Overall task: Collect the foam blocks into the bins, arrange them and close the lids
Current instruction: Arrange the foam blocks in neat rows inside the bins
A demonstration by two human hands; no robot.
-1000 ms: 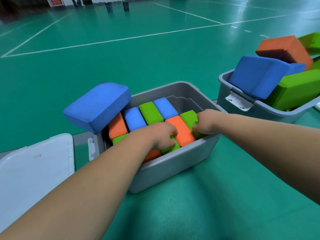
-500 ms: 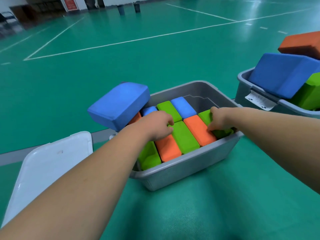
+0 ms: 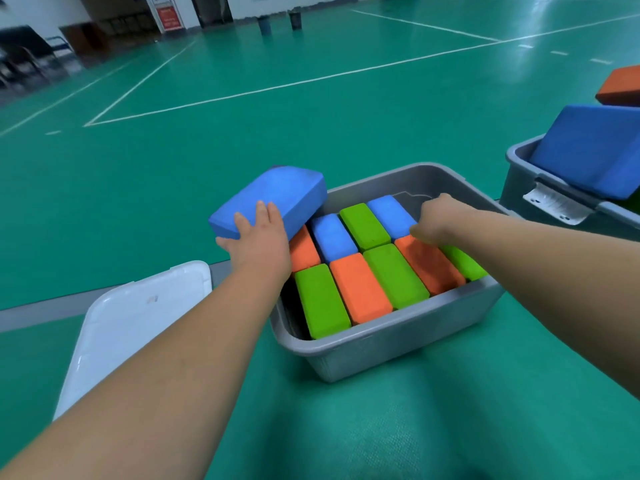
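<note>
A grey bin (image 3: 398, 344) in front of me holds two rows of small green, orange and blue foam blocks lying flat. A large blue foam block (image 3: 277, 195) lies tilted on the bin's left rim. My left hand (image 3: 258, 237) holds its near edge, fingers on top and thumb below. My right hand (image 3: 438, 216) hovers over the far right part of the bin, by a small blue block (image 3: 389, 213) and an orange one (image 3: 427, 263). Its fingers bend loosely downward and I see nothing in them.
A white lid (image 3: 135, 327) lies on the green floor left of the bin. A second grey bin (image 3: 554, 202) at the right edge carries a big blue block (image 3: 588, 154) and an orange block (image 3: 620, 86) piled above its rim.
My left hand left the small blocks and went up and left onto the large blue block. My right hand lifted off the green block and moved toward the bin's far side.
</note>
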